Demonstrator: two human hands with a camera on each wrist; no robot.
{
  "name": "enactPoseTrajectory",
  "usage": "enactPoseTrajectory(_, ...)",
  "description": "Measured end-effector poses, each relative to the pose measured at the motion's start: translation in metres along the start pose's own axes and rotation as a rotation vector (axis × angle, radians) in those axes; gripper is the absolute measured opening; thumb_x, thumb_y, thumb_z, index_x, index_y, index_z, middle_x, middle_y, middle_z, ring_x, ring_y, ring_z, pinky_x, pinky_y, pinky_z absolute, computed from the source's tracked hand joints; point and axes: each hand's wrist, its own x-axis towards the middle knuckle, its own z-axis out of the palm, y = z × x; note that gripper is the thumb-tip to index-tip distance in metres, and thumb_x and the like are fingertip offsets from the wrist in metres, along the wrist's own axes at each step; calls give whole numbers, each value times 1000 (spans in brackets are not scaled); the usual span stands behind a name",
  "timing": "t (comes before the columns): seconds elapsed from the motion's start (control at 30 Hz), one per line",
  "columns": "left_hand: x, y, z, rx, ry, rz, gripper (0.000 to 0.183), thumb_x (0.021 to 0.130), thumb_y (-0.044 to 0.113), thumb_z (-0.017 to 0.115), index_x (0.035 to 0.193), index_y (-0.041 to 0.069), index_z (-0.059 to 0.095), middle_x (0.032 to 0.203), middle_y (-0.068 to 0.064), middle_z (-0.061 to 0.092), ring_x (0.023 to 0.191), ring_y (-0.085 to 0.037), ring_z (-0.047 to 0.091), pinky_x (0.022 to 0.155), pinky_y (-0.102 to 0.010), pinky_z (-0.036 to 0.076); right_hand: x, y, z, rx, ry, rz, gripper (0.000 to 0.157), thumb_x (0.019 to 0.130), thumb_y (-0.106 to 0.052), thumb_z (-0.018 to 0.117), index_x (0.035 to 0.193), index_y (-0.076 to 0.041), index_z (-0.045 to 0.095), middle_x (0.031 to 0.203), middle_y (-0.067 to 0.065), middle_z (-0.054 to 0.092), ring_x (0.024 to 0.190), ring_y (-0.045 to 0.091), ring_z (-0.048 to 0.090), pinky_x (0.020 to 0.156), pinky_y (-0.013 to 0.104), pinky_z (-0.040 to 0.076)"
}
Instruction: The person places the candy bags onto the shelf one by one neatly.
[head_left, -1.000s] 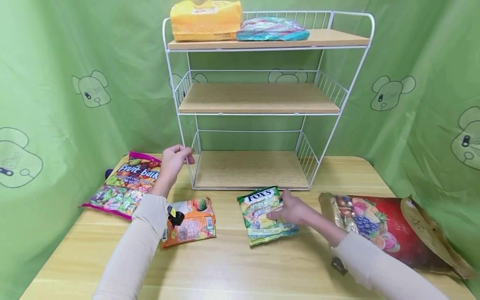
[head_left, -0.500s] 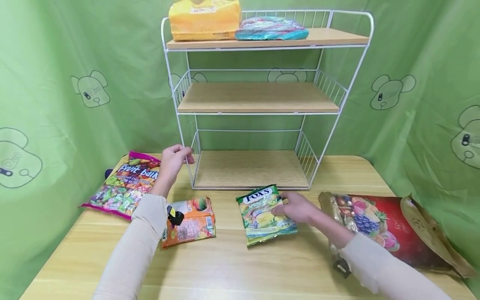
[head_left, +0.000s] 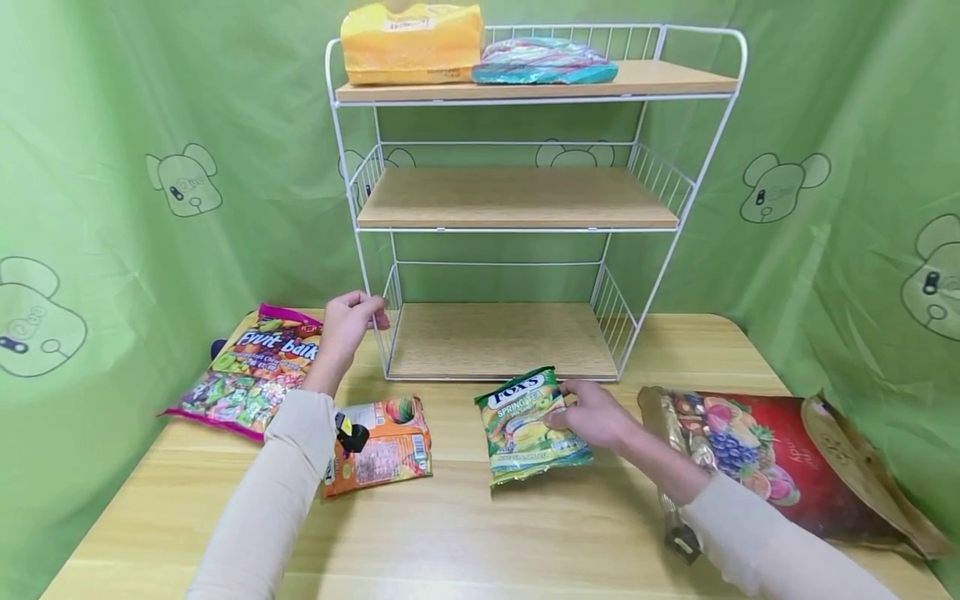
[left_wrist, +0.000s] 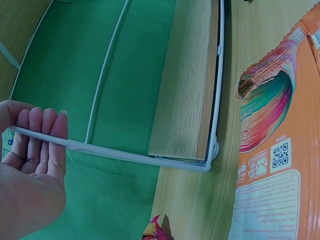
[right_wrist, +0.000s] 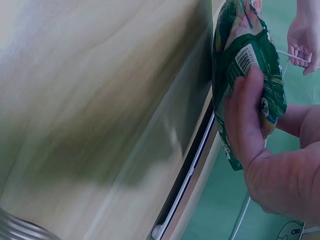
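My left hand curls its fingers around the left front post of the white wire shelf rack; the left wrist view shows the fingers wrapped over the white bar. In my right hand is the green FOX'S candy bag, gripped at its right side with the thumb on the front. The right wrist view has the fingers behind the bag, which appears raised off the table before the bottom shelf. An orange candy bag lies face down near my left forearm.
A Fruit baik candy bag lies at the left, and a big red and gold bag at the right. On the top shelf sit a yellow bag and a teal striped bag. Green curtains surround the table.
My right hand has lifted the FOX'S bag slightly and tilted its face more upright. The left hand keeps its hold on the rack post.
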Motion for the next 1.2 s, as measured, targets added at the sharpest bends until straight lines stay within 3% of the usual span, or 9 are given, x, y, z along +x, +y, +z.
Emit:
enactPoseTrajectory(0.4,-1,-1,0,-15,3,9,15,94,11,63,80,6,60,74,-1,69,71,-12,67,85,-30,61,-3,-1,0,43,8,-25,66,91,-14,68,146,9,39,71,3,58,51,11,39,51,30,44)
enactPoseTrajectory(0.57,-1,-1,-1,-11,-1,8,15,94,12,63,82,5,60,74,1,69,73,-13,67,92,-38,60,-4,-5,-5,34,15,-26,68,93,-16,66,149,8,36,86,9,65,57,12,43,54,31,46)
enactPoseTrajectory(0.7,-2,-2,-1,-14,0,2,15,94,12,64,82,5,60,75,-1,70,73,-13,67,94,-38,59,-4,-10,-11,63,26,-41,60,93,-16,66,143,8,43,95,12,67,66,16,52,58,31,49)
enactPoseTrajectory(0.93,0,-3,-1,-30,-11,-23,14,96,12,63,85,4,61,72,4,68,74,-12,67,94,-37,59,-7,-23,-33,113,22,-82,54,94,-13,64,142,7,47,96,14,70,71,19,63,65,31,57)
enactPoseTrajectory(1.2,-12,20,-1,-13,-36,-32,13,95,7,61,83,1,61,68,5,67,73,-14,68,89,-31,60,-24,-58,-71,11,51,-77,67,96,-22,64,150,8,37,89,7,66,65,12,56,61,28,53)
